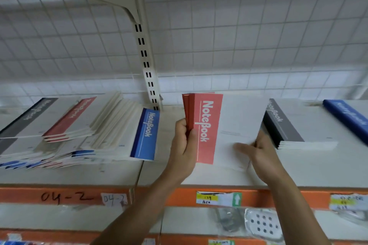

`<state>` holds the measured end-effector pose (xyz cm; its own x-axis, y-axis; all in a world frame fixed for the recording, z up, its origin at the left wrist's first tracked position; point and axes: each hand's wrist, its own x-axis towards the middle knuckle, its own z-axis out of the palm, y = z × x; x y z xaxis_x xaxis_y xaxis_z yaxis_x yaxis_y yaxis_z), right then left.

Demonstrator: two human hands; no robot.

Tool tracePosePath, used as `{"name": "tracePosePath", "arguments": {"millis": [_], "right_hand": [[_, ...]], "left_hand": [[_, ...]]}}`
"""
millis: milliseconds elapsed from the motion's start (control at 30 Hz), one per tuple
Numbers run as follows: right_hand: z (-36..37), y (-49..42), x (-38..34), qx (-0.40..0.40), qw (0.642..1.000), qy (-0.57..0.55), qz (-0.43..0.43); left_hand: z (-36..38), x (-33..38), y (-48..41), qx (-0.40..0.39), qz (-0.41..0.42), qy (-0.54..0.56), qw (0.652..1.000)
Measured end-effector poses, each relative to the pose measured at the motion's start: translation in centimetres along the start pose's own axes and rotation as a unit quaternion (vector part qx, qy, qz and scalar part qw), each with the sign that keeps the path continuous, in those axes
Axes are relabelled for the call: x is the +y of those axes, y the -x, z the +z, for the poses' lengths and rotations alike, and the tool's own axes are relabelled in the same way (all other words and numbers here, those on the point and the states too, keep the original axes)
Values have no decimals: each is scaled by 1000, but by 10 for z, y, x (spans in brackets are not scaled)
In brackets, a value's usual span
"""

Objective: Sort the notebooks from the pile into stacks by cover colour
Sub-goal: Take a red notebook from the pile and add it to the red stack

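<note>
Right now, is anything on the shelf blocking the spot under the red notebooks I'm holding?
Nothing visible does. The red notebooks, held by the left hand and right hand, sit above bare shelf between the mixed pile on the left and the grey stack on the right.

You are facing a white shelf (111, 173) with an orange front strip (179, 197) carrying price labels (218, 198) and the handwritten mark "04-2". On its left part lies a loose, sliding pile of notebooks (79, 137) with grey, red and blue spine bands mixed together, a blue-banded one at its right edge. To the right sits a neat stack of grey notebooks (286, 125), and just beyond it, at the far right, a blue notebook (346, 117), blurred.
</note>
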<state>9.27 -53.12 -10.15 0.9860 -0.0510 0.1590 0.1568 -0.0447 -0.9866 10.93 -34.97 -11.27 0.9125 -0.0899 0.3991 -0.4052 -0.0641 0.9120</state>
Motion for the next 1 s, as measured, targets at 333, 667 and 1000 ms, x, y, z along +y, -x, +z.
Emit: {"name": "tracePosePath", "arguments": {"millis": [333, 667, 1000], "right_hand": [[-10, 12, 18, -31, 994, 97, 35], [-9, 12, 23, -48, 995, 84, 30], [-12, 3, 22, 5, 990, 144, 9]], "left_hand": [[9, -15, 10, -11, -71, -32, 997], [4, -17, 6, -51, -108, -96, 988], [4, -9, 6, -87, -141, -173, 971]]}}
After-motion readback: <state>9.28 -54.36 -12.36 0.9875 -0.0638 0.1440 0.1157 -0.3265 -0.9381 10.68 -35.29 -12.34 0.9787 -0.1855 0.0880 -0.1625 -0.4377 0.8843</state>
